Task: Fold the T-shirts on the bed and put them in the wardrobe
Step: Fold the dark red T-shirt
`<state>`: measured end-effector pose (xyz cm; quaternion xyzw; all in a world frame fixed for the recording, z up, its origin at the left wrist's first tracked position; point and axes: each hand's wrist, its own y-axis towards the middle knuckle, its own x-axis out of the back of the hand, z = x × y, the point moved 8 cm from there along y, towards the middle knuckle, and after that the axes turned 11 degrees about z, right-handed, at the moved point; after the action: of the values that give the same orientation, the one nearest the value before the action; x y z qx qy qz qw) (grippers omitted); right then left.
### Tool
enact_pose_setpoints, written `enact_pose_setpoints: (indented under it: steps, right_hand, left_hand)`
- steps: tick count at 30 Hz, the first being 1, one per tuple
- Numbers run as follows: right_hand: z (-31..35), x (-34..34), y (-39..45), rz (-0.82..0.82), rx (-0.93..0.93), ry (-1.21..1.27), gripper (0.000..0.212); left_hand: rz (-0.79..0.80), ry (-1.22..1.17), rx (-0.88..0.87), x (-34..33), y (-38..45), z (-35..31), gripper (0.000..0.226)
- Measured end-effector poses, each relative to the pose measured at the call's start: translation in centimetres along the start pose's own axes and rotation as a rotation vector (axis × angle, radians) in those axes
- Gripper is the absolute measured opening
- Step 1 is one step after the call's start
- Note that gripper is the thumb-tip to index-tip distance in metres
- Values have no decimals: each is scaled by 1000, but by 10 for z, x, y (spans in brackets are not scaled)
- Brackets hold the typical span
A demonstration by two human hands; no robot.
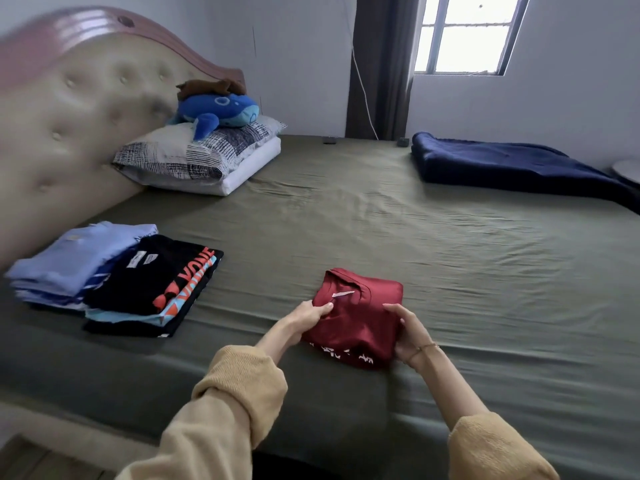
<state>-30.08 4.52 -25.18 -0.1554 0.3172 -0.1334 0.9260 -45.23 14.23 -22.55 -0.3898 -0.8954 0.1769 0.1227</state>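
A dark red T-shirt (358,317) lies folded into a compact, roughly square bundle on the olive-green sheet of the bed (450,258), a little below and right of the frame's centre. Its neckline faces up at the far end with a pale label showing inside the collar, and broken white print peeks out along the near folded edge. The left hand (304,320) holds the bundle's left side, thumb on top near the collar and fingers (323,309) curled onto the cloth; the right hand (410,336) cups the right side, its fingers bent round the edge, a thin bracelet at the wrist. Both arms wear mustard-yellow sleeves (239,403). At the left of the frame sit two piles of folded shirts, touching: a black shirt (152,278) with orange lettering atop a light blue and another black one, and beside it a pale blue stack (69,261). In the upper left, pillows (194,157) carry a blue plush whale (221,110) against a tufted headboard (69,116). A navy blanket (502,164) lies folded at the upper right, under a bright window (467,32).
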Motion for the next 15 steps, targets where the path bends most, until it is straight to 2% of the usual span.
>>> enact_pose_setpoints:
  steps: [5,7,9,15]
  right_hand:
    - [-31,-49,20,92,-76,46,13]
    - [-39,-77,29,150,-83,71,19]
    - [-46,-112,39,224,-108,94,25]
    - [-52,-218,72,378,-111,126,24]
  left_hand:
    - [-33,65,-74,54,-23,-9,33]
    - [-49,81,-95,82,-33,-8,34]
    - [-95,115,-116,115,-47,-10,33]
    - [-286,260,-175,219,-92,-30,31]
